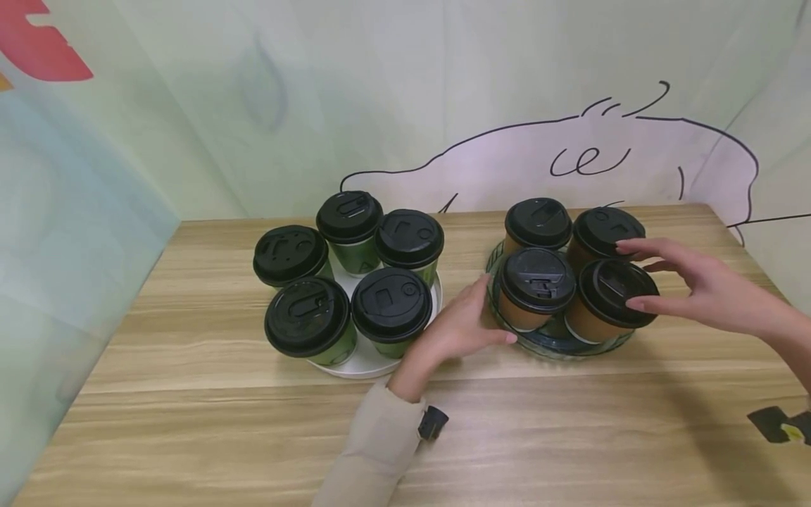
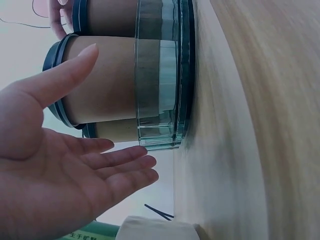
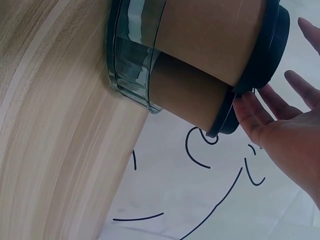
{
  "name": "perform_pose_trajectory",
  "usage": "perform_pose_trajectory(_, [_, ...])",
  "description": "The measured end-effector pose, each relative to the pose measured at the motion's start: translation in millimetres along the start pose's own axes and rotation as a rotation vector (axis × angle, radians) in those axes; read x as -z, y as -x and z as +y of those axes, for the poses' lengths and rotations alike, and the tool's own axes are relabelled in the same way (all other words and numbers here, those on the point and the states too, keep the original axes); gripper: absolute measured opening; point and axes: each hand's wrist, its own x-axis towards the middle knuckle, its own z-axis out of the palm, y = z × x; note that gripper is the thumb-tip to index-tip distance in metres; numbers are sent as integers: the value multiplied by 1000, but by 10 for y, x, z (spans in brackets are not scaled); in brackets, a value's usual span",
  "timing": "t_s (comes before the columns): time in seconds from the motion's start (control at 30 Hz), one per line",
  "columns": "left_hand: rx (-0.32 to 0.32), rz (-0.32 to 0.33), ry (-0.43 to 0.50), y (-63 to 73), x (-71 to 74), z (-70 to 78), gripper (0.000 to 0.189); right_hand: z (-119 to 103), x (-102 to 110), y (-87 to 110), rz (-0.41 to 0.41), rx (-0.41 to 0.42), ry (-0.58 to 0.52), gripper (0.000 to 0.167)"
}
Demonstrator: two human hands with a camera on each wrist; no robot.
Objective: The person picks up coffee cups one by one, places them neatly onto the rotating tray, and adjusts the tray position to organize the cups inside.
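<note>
Several brown paper coffee cups with black lids stand upright in a clear glass dish (image 1: 560, 346), which rests on the wooden table. My left hand (image 1: 465, 320) is at the dish's left side, thumb apart from the fingers, beside the front left brown cup (image 2: 107, 80). At the right, my right hand (image 1: 703, 285) reaches over the lids with spread fingers. Its thumb overlaps the lid of the front right brown cup (image 1: 598, 317), and its fingertips are right at the lid of the back right brown cup (image 3: 185, 92).
To the left, several green paper cups with black lids, one a front green cup (image 1: 393, 348), are grouped on a round white plate (image 1: 361, 365). My left forearm passes close to that plate. Behind the wooden table (image 1: 209, 415) rises a wall covering (image 1: 393, 105) with line drawings.
</note>
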Motion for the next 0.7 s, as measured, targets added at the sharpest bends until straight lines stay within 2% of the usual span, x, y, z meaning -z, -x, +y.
perform_pose_trajectory(0.5, [-14,12,14,-4,-1,0,94,21,13,-20,11,24,-17,66])
perform_pose_trajectory(0.7, [-21,19,23,-5,-1,0,93,29,18,-22,21,7,-17,63])
